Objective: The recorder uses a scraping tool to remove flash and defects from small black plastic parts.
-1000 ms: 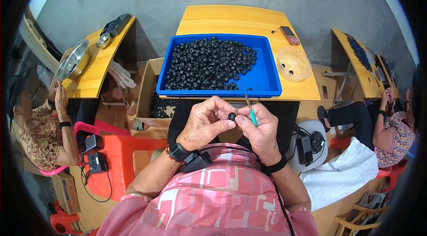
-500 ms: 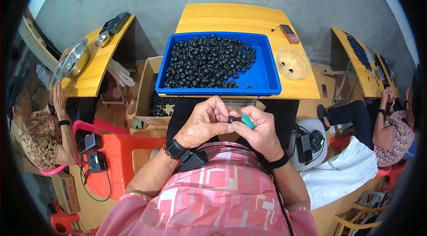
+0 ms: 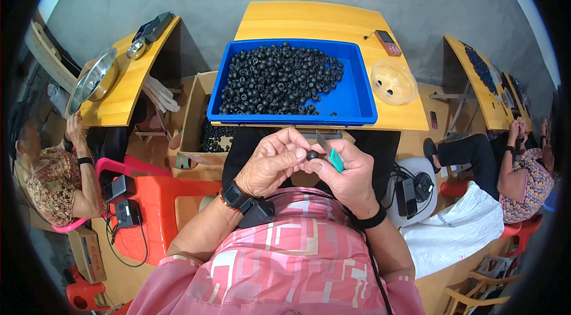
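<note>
We pinch 1 small black part (image 3: 311,154) between the fingers of our left hand (image 3: 275,162), closed tight on it, above our lap and just below the blue tray (image 3: 357,98). Our right hand (image 3: 350,175) is curled around a green-handled knife (image 3: 331,153), its blade up beside the part. To trim well, we judge it best to brace both hands together, turn the part slowly, and keep the blade angled away from our fingertips. More parts (image 3: 276,80) lie heaped in the tray on the yellow worktop (image 3: 309,21).

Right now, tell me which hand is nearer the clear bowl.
Right. The right hand sits below the clear bowl, on its side of the desk; the left hand is farther left.
</note>
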